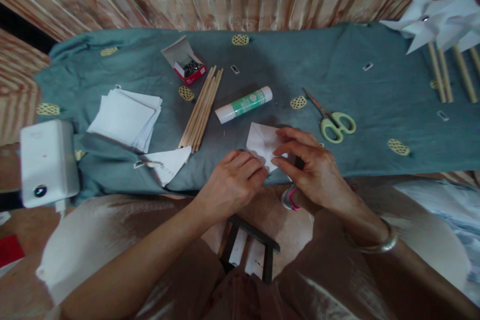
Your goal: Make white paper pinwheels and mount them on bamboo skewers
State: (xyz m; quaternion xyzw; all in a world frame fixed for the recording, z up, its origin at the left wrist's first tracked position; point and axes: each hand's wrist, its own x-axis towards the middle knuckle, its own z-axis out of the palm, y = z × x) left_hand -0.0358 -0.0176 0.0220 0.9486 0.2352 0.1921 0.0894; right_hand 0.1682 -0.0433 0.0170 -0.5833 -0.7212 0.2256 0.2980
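A folded white paper piece (262,142) lies at the near edge of the grey-blue cloth (375,110). My right hand (315,170) pinches its right side with fingers curled. My left hand (232,182) is closed, its fingertips pressed on the paper's lower left corner. A glue stick (244,104) lies just beyond the paper. Green-handled scissors (332,119) rest to the right of it.
A bundle of wooden sticks (201,107), a stack of white paper squares (125,119), a cut paper scrap (168,162) and an open red box of pins (187,66) lie on the left. White paper pinwheels (438,22) sit far right. A white device (47,160) stands at the left.
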